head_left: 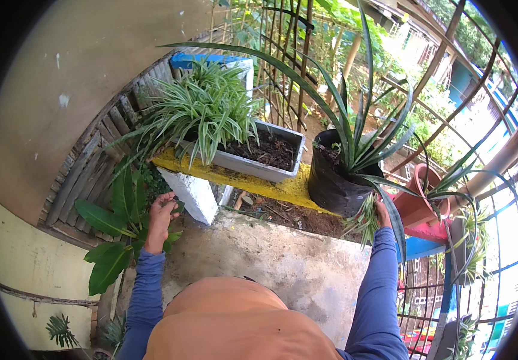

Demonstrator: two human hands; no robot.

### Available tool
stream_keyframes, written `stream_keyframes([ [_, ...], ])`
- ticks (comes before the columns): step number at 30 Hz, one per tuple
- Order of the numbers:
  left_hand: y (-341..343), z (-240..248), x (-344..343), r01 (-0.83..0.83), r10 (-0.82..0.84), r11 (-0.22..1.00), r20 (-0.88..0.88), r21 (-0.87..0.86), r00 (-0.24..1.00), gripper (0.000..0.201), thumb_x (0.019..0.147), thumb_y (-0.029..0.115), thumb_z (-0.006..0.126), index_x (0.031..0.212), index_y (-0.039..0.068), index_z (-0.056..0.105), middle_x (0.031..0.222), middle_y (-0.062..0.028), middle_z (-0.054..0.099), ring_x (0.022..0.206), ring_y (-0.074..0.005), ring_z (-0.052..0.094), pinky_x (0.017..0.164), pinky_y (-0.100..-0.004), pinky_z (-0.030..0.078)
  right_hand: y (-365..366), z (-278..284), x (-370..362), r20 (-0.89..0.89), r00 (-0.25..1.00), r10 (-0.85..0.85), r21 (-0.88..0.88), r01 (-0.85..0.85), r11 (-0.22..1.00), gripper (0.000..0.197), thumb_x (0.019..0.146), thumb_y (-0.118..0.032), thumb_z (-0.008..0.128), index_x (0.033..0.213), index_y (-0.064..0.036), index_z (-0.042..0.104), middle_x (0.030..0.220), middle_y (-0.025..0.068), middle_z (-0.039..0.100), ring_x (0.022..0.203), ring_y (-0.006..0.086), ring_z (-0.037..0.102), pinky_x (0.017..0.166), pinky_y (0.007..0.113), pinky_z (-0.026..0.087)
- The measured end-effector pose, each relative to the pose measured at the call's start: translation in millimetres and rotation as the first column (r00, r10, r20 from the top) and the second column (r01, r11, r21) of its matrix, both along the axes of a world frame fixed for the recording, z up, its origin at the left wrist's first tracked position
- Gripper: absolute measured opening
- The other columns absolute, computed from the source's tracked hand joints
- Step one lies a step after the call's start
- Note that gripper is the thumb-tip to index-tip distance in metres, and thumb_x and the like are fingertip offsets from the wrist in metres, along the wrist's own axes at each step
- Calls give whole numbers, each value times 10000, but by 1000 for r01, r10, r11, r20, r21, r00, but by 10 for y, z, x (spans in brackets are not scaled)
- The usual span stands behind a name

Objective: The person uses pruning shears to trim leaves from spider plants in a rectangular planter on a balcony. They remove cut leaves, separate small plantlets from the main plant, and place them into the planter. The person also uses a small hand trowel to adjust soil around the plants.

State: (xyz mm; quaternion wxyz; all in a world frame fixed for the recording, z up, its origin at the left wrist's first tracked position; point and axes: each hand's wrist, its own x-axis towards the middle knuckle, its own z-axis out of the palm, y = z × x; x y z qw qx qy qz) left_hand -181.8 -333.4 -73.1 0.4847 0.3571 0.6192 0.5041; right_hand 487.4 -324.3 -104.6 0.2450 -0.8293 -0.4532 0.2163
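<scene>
A small tuft of striped spider plant (364, 223) hangs from my right hand (382, 213), whose fingers are closed on it. The tuft is just below a black plastic grow bag (334, 180) with a tall, long-leaved plant (350, 141) in it. One long leaf drapes down past my right wrist. My left hand (160, 217) is raised beside the white post of a bench, its fingers curled together. Something small and dark green shows at its fingertips, too small to name. Broad green leaves (115, 219) stand just left of that hand.
A grey trough planter (292, 157) with dark soil and a bushy spider plant (211, 108) rests on a yellow bench (253, 185). To the right are a terracotta pot (412, 195) and a metal grille (481, 108). Slatted bamboo (85, 168) lines the left wall.
</scene>
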Motion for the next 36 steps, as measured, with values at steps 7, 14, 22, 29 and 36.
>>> stream_keyframes([
  [7,68,152,-60,-9,11,999,-58,34,998,251,914,154,554,1158,103,589,1056,26,585,933,-93,559,733,-279,466,-322,386,-511,425,869,-255,153,208,966,505,777,-459,626,1121,-90,649,1087,213,635,1009,336,619,842,435,450],
  [14,338,251,-162,-16,21,994,-37,111,999,280,836,128,629,1107,62,599,893,33,546,791,-70,506,680,-256,421,-617,1002,-1996,35,974,223,-131,-217,967,540,746,-462,678,1069,-30,677,1016,199,671,948,323,654,831,366,484],
  [22,1094,15,-335,117,-93,956,-102,270,990,240,809,21,640,1048,23,618,870,30,561,754,-53,495,652,-219,416,19,1373,-3740,213,808,550,213,-588,781,377,792,-343,690,1052,-72,681,961,157,654,962,329,571,843,417,432],
  [29,1631,11,-937,258,-109,903,-400,343,910,250,799,33,661,1044,-4,625,993,-29,611,897,-125,553,804,-256,442,838,1325,-4722,357,892,278,228,-371,900,441,783,-415,670,1019,-43,667,991,156,643,976,336,554,831,442,423],
  [36,1930,271,-1152,515,-352,805,-462,293,814,244,805,71,663,1042,13,643,1026,-75,638,921,-167,589,813,-302,458,1396,1294,-5209,-258,917,304,316,-217,923,466,832,-382,643,1077,13,612,865,178,664,768,271,613,702,385,462],
])
